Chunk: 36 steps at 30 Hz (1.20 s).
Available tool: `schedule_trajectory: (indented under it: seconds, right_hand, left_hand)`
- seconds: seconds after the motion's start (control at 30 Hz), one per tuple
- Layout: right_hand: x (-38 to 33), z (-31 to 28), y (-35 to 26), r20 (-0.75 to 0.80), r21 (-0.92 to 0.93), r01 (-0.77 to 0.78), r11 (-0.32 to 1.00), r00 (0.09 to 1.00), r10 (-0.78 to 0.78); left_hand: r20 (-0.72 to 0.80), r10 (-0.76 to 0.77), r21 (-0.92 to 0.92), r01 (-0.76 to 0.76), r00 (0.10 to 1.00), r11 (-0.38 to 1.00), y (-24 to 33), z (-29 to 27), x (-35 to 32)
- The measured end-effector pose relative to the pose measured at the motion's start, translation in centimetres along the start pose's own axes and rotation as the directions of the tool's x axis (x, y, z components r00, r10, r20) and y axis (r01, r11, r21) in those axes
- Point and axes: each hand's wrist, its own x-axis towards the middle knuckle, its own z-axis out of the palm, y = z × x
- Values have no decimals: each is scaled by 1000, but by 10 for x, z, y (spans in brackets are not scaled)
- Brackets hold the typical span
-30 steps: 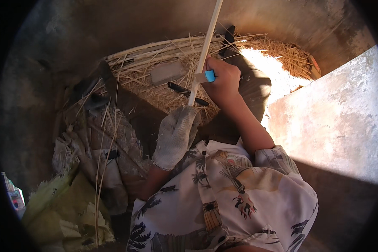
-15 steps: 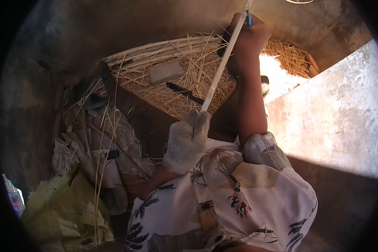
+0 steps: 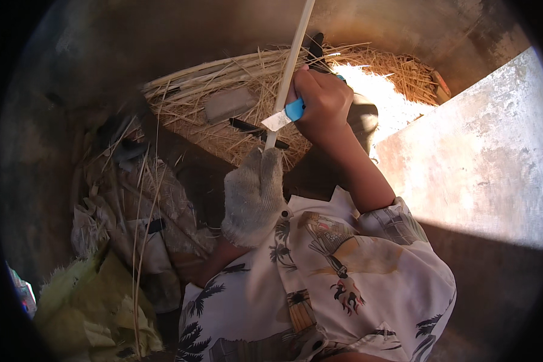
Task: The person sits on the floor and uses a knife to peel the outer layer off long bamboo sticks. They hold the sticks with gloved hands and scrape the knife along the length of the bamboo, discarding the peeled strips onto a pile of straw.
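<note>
Head camera shows me, from afar, the gloved left hand (image 3: 254, 196) clamped on the lower end of a stick (image 3: 297, 42) slanting over straw (image 3: 268, 75), the right hand (image 3: 324, 104) closed around a blue knife (image 3: 294, 110), blade (image 3: 275, 121) crossing the stick.

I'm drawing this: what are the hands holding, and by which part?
The gloved left hand holds the stick by its near end; the right hand holds the knife by its blue handle.

Stick (image 3: 292, 63) ran away from me out of left grip (image 3: 254, 196); knife (image 3: 294, 110) in my right grip (image 3: 324, 99) crossed it. Block (image 3: 230, 105) lay left of stick among shavings (image 3: 190, 123); sacking (image 3: 111, 289) lay nearer, leftward.
</note>
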Motion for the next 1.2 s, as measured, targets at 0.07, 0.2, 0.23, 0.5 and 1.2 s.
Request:
schedule_trajectory:
  seconds: [0.07,0.2,0.23,0.5,1.2]
  right_hand:
    - [10,4,-2,-85,19,4,1000,996,-3]
    - [25,5,2,-136,83,-240,967,959,249]
    - [44,4,17,-126,153,-429,890,885,448]
    - [22,-6,24,96,17,-57,998,994,55]
    - [126,-34,293,-148,-528,-424,735,899,412]
  left_hand:
    - [-22,17,69,-16,1000,998,5,-2,1]
    - [2,-41,57,41,999,998,9,-3,-4]
    - [58,-155,-13,156,986,988,9,1,-10]
    - [11,30,123,-31,999,992,-5,5,-5]
    - [390,140,114,-199,910,973,-53,-8,-55]
